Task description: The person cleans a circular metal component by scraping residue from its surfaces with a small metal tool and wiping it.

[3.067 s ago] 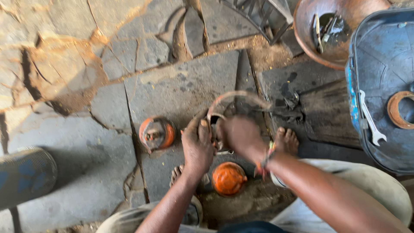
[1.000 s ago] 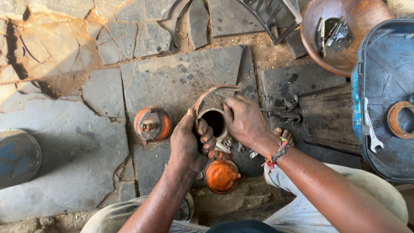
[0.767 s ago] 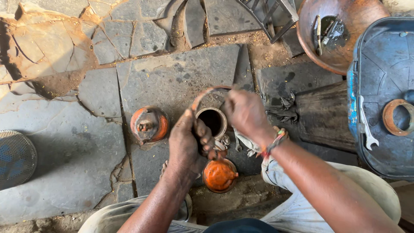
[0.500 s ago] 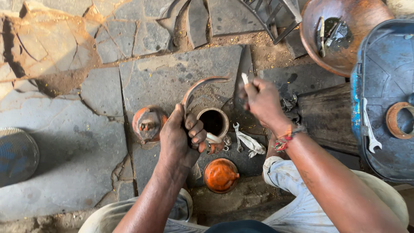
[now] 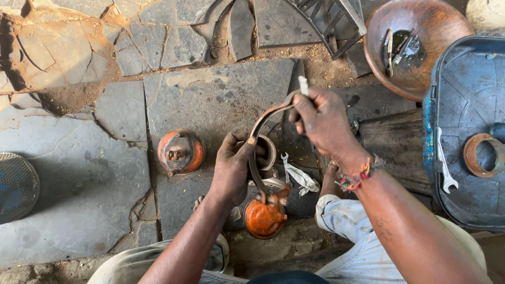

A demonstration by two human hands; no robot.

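A curved metal strap (image 5: pixel 259 138), rusty and bent into an open arc, is held up over the stone floor (image 5: pixel 105 173) between both hands, just above a small round cup-like part (image 5: pixel 267 152); the left hand (image 5: pixel 234 168) has its fingers closed round the lower run of the arc, while the right hand (image 5: pixel 322 118) pinches the upper end, with a short pale stub (image 5: pixel 303 85) standing out above the knuckles; the strap looks stiff and springy rather than soft, fairly light, rough with rust and possibly sharp along its edges, so it is best taken at the two ends, as here; below lie an orange dome-shaped part (image 5: pixel 263 220), a pale rag (image 5: pixel 301 178) and a small wrench; another orange part (image 5: pixel 181 152) sits to the left; to the right stand a rusty bowl (image 5: pixel 421 21) of tools and a blue plastic lid (image 5: pixel 468 105) bearing a spanner (image 5: pixel 445 168) and a rusty ring (image 5: pixel 481 155).
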